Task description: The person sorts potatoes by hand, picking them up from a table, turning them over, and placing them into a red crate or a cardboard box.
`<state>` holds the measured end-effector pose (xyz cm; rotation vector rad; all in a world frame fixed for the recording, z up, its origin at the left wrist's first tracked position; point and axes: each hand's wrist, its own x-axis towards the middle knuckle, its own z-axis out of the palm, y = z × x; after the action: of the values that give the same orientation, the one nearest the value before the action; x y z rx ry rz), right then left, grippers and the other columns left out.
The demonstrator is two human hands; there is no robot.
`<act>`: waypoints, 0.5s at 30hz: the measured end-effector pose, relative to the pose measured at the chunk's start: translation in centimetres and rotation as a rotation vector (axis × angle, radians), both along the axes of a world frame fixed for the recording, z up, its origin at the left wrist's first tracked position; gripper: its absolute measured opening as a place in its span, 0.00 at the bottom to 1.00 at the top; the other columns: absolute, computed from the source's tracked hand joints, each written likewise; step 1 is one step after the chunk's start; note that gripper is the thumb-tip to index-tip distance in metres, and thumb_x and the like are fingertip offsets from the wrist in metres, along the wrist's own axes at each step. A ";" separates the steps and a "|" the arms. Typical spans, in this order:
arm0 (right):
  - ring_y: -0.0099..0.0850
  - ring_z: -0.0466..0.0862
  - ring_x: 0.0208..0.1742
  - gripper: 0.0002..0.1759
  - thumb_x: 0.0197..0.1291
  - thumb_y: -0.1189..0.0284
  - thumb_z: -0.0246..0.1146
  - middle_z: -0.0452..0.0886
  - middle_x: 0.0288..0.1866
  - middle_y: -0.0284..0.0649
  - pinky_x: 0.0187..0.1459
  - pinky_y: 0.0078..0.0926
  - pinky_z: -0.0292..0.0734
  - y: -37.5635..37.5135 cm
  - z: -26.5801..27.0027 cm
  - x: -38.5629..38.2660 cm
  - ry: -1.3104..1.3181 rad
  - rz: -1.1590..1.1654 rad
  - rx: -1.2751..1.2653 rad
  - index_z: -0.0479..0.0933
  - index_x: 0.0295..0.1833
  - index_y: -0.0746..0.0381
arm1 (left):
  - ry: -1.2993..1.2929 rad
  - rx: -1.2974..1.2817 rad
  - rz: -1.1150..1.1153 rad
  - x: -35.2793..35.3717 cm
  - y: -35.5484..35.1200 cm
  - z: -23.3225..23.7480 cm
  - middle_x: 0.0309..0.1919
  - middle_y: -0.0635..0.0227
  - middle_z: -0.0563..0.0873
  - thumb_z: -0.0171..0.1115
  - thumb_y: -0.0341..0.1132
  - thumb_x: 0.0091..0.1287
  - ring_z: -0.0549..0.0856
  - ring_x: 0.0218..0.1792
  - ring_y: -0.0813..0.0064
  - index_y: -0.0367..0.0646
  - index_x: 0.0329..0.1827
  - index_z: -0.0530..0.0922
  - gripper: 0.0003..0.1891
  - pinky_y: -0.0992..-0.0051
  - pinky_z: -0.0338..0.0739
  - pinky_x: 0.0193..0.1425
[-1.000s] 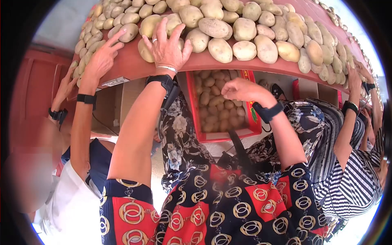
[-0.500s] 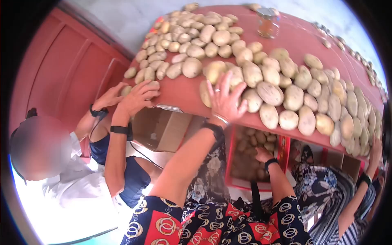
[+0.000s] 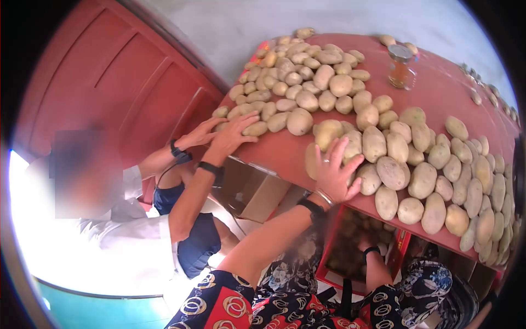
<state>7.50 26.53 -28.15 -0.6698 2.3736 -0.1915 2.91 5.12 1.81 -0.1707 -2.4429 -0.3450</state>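
My left hand [image 3: 335, 171], with a ring on one finger, rests at the table's front edge against the potatoes. Its fingers are spread over a potato [image 3: 327, 135] and others beside it, not closed on any. Below the edge, my right hand [image 3: 364, 244] reaches into a red-rimmed box [image 3: 402, 248] of potatoes [image 3: 342, 249]. Motion and shadow blur its fingers, so I cannot see whether they hold a potato. Further potatoes [image 3: 392, 173] are spread over the red table [image 3: 282, 151] to the right of my left hand.
At the left, another person's two hands [image 3: 236, 133] touch potatoes [image 3: 300, 121] at the table edge. A lidded glass mug [image 3: 401, 67] with amber liquid stands toward the back. A cardboard box [image 3: 264, 198] sits under the table. A red panelled door [image 3: 104, 71] is behind.
The view has swung left, so the table appears further right and lower. My left hand stays by the same potatoes. My right hand is more blurred in the box. The other person's hands have shifted among their potatoes.
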 end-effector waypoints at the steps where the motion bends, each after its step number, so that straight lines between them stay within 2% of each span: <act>1: 0.43 0.75 0.59 0.26 0.55 0.67 0.57 0.70 0.63 0.48 0.57 0.40 0.72 -0.9 -0.4 -0.2 -0.005 0.108 0.235 0.70 0.62 0.53 | 0.005 -0.003 0.003 0.0 0.0 -0.1 0.66 0.54 0.61 0.60 0.48 0.49 0.64 0.65 0.49 0.55 0.53 0.76 0.25 0.36 0.45 0.64; 2: 0.42 0.75 0.59 0.25 0.60 0.66 0.53 0.69 0.64 0.46 0.57 0.41 0.71 -0.9 -3.7 0.6 0.046 -0.110 0.169 0.68 0.65 0.52 | 0.011 -0.005 0.004 0.1 0.0 -0.1 0.66 0.54 0.62 0.60 0.48 0.49 0.64 0.65 0.49 0.55 0.53 0.76 0.25 0.36 0.45 0.64; 3: 0.43 0.72 0.62 0.29 0.62 0.63 0.51 0.61 0.70 0.43 0.59 0.44 0.68 -1.1 -1.9 0.7 0.110 0.033 0.235 0.60 0.70 0.50 | 0.020 -0.007 0.005 0.0 0.1 -0.1 0.65 0.54 0.62 0.60 0.49 0.49 0.64 0.65 0.49 0.54 0.53 0.77 0.25 0.37 0.45 0.65; 4: 0.43 0.67 0.66 0.29 0.64 0.61 0.49 0.51 0.75 0.41 0.62 0.44 0.63 -1.3 -3.3 1.1 0.109 -0.053 0.242 0.57 0.71 0.50 | 0.028 -0.003 0.002 0.0 0.0 -0.2 0.65 0.54 0.62 0.60 0.48 0.49 0.64 0.65 0.49 0.54 0.52 0.77 0.25 0.38 0.45 0.66; 5: 0.45 0.64 0.68 0.30 0.63 0.59 0.49 0.46 0.76 0.40 0.65 0.45 0.59 -0.7 -7.1 1.5 0.124 0.018 0.266 0.58 0.71 0.51 | 0.014 0.005 0.001 0.1 0.0 0.0 0.66 0.54 0.62 0.60 0.48 0.49 0.63 0.65 0.49 0.54 0.53 0.77 0.25 0.38 0.44 0.65; 6: 0.42 0.72 0.63 0.22 0.52 0.65 0.59 0.70 0.64 0.44 0.63 0.38 0.65 -0.7 -3.5 2.7 0.249 0.006 0.167 0.77 0.55 0.55 | 0.001 0.014 -0.004 0.3 0.1 0.1 0.66 0.54 0.61 0.61 0.48 0.49 0.62 0.66 0.50 0.55 0.53 0.77 0.25 0.38 0.44 0.65; 8: 0.43 0.71 0.64 0.26 0.51 0.59 0.61 0.70 0.64 0.45 0.64 0.37 0.64 -0.5 -4.4 3.8 -0.063 -0.041 -0.073 0.76 0.56 0.58 | -0.021 0.021 0.003 0.6 0.1 0.5 0.67 0.55 0.60 0.61 0.47 0.49 0.61 0.67 0.50 0.55 0.53 0.77 0.25 0.38 0.45 0.65; 10: 0.44 0.72 0.62 0.33 0.49 0.52 0.62 0.72 0.61 0.49 0.63 0.37 0.65 -0.9 -5.0 3.6 -0.273 -0.025 -0.122 0.75 0.56 0.63 | -0.023 0.053 -0.003 0.6 0.3 0.7 0.67 0.56 0.59 0.62 0.46 0.48 0.60 0.67 0.51 0.55 0.54 0.76 0.26 0.38 0.45 0.66; 11: 0.45 0.74 0.59 0.39 0.45 0.46 0.63 0.74 0.58 0.53 0.58 0.35 0.70 -1.7 2.0 1.9 -0.557 0.071 -0.050 0.74 0.56 0.66 | -0.042 0.060 -0.005 0.7 0.2 0.6 0.68 0.56 0.58 0.63 0.46 0.48 0.58 0.68 0.52 0.56 0.54 0.76 0.26 0.38 0.45 0.66; 12: 0.47 0.77 0.54 0.40 0.44 0.47 0.64 0.77 0.52 0.54 0.53 0.35 0.72 -1.8 6.5 2.7 -0.344 -0.036 -0.134 0.73 0.55 0.68 | -0.056 0.065 -0.010 0.7 0.1 0.5 0.68 0.57 0.57 0.64 0.45 0.47 0.57 0.68 0.53 0.56 0.54 0.76 0.27 0.38 0.45 0.65; 13: 0.46 0.76 0.56 0.43 0.41 0.47 0.65 0.76 0.54 0.54 0.54 0.35 0.71 -2.7 11.4 1.7 -0.433 0.021 -0.089 0.72 0.56 0.69 | -0.053 0.077 -0.014 0.9 0.1 0.6 0.69 0.58 0.57 0.66 0.44 0.48 0.57 0.69 0.53 0.56 0.56 0.74 0.28 0.38 0.46 0.65; 14: 0.45 0.76 0.56 0.43 0.39 0.46 0.66 0.77 0.52 0.56 0.56 0.36 0.70 -2.7 15.4 1.4 -0.474 0.015 -0.204 0.73 0.56 0.67 | -0.017 0.097 -0.021 0.9 0.1 0.4 0.69 0.58 0.57 0.66 0.44 0.48 0.57 0.69 0.53 0.56 0.56 0.74 0.28 0.38 0.46 0.65; 15: 0.49 0.78 0.52 0.43 0.39 0.47 0.65 0.78 0.49 0.57 0.52 0.35 0.71 -1.9 14.4 1.5 -0.305 0.027 -0.284 0.73 0.56 0.68 | -0.015 0.091 -0.020 1.0 0.0 0.1 0.69 0.58 0.57 0.65 0.44 0.49 0.56 0.69 0.53 0.57 0.57 0.73 0.28 0.38 0.46 0.65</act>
<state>9.01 24.65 -13.75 -0.7456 2.0613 -0.5852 3.86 5.12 1.87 -0.1531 -2.4363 -0.4667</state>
